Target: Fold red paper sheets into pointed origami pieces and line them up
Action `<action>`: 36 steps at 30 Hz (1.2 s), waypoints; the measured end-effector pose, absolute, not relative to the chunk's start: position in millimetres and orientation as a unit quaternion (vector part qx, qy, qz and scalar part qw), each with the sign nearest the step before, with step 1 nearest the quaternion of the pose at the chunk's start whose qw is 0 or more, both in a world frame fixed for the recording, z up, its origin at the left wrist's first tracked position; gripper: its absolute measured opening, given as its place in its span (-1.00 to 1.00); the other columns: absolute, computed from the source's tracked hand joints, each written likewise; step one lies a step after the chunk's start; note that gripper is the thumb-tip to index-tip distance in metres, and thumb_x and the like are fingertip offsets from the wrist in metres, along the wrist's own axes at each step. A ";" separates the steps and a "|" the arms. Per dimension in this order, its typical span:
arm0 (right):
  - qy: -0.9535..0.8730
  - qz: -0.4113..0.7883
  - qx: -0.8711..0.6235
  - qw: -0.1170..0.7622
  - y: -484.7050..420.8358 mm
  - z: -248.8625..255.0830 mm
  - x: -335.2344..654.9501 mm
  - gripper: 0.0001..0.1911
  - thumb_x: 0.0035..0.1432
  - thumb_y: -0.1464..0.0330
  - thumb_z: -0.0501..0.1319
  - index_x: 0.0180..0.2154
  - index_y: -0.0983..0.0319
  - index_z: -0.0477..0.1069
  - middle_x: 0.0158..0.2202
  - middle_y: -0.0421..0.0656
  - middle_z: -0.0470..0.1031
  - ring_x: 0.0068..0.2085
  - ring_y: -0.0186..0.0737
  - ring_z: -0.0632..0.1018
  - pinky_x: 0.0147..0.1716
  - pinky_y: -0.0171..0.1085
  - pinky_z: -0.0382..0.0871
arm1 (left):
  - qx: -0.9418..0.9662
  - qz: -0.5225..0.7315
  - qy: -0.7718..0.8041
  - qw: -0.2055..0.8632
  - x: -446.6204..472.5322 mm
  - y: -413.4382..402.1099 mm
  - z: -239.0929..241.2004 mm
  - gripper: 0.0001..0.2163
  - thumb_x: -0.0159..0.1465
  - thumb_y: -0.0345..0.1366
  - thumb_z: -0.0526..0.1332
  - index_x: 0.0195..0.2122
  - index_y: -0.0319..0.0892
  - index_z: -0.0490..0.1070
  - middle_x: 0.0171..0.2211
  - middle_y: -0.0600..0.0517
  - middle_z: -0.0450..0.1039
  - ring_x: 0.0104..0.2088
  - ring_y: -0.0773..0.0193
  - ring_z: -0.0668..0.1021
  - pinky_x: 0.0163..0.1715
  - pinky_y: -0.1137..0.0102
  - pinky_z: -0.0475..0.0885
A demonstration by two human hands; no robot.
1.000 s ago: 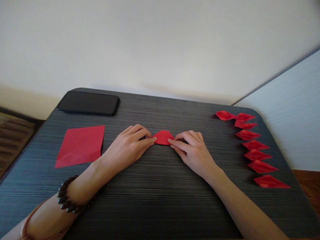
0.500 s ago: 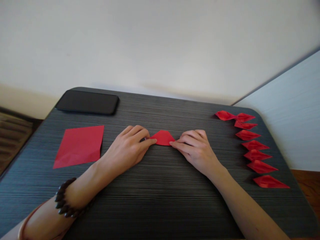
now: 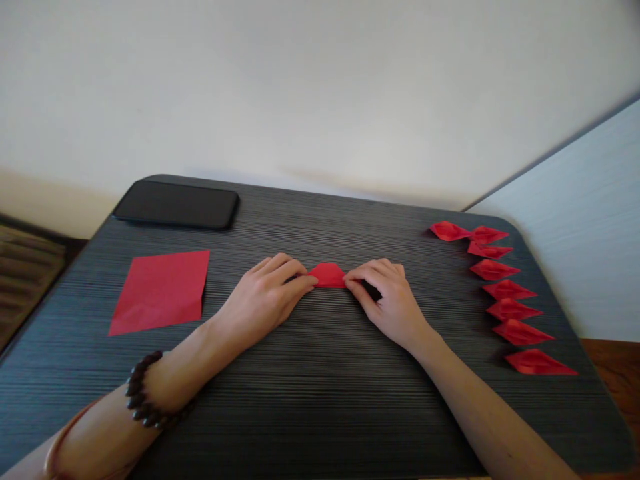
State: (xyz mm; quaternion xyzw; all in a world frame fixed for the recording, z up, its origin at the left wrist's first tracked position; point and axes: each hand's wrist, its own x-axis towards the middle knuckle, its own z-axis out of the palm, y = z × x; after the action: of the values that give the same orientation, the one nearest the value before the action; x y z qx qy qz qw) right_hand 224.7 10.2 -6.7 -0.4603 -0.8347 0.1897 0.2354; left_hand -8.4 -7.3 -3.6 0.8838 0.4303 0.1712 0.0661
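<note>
A small piece of folded red paper (image 3: 329, 275) lies at the middle of the dark table, its top edge flat and its sides sloping. My left hand (image 3: 270, 287) pinches its left corner between thumb and fingers. At the right corner, the thumb and index finger of my right hand (image 3: 387, 293) are closed on the paper. Both corners are partly hidden by my fingertips. Dark beads circle my left wrist.
A flat red paper square (image 3: 163, 291) lies left of my left hand. Behind it, a black phone (image 3: 177, 205) rests near the table's (image 3: 320, 400) back edge. Several folded red paper boats (image 3: 509, 310) line the right side. A pale wall (image 3: 320, 87) stands behind the table.
My fingers have shifted slightly on the corners of the folded paper, and less of it shows between them. The right thumb has moved away from the other fingers, leaving a gap.
</note>
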 end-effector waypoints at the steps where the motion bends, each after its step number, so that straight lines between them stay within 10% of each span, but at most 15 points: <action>1: -0.830 0.196 -0.467 0.234 10.2 -6.0 224.3 -0.88 0.25 0.33 0.13 -0.28 0.15 0.45 -0.30 -0.22 0.52 -0.23 -0.23 0.45 -0.19 -0.18 0.17 | 0.878 0.183 0.434 0.083 -8.6 -6.7 -4.6 -0.80 0.34 -0.34 0.06 -0.13 -0.14 0.46 -0.24 -0.02 0.44 -0.20 0.20 0.41 -0.16 0.27 0.37; 36: -0.801 0.230 -0.523 0.179 16.6 -7.0 223.7 -0.90 0.13 0.30 0.21 -0.31 0.18 0.36 -0.15 -0.12 0.32 -0.07 -0.10 0.38 -0.08 -0.06 0.22 | 0.752 0.171 0.614 0.167 -5.5 -2.4 -7.5 -0.80 0.20 -0.09 0.22 -0.26 -0.08 0.42 -0.29 0.02 0.40 -0.14 0.08 0.33 -0.15 0.18 0.22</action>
State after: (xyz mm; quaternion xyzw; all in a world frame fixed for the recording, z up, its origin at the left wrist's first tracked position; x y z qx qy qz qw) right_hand 223.7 16.6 -7.0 -0.5235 -0.8006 0.2301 0.1792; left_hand -5.5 -2.4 -7.5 0.7524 0.6138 0.1710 0.1673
